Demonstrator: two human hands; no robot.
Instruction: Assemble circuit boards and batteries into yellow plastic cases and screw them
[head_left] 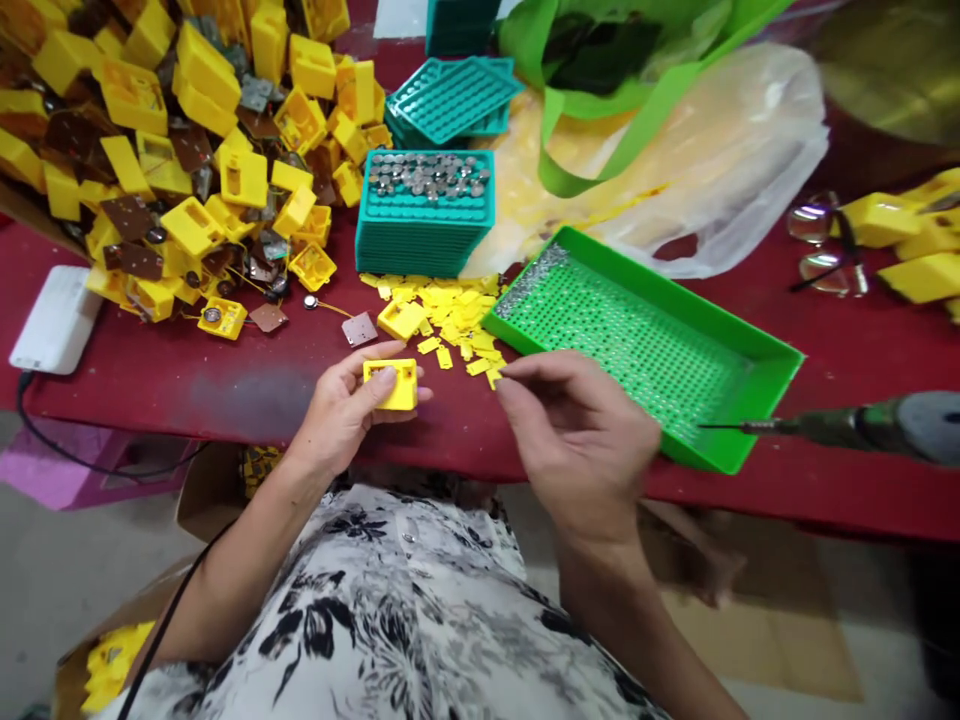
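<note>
A small yellow box-like housing [400, 388] is held in my left hand [349, 405], thumb on top and fingers around it. My right hand [574, 430] pinches a small flat yellow piece [493, 377] between thumb and forefinger, at the near edge of a loose pile of similar yellow pieces [457, 315]. Just beyond my left hand lie another yellow housing [403, 318] and a brown square board [360, 329]. A green tray [757, 385] with small metal parts in its far left corner sits beyond and right of my right hand.
A large heap of yellow housings [195, 225] fills the back left. Teal stacked trays [424, 240] hold round metal cells. A power tool [862, 428] points at the green tray from the right. Glasses [825, 245], plastic bags [735, 180] and a white device [56, 320] also lie there.
</note>
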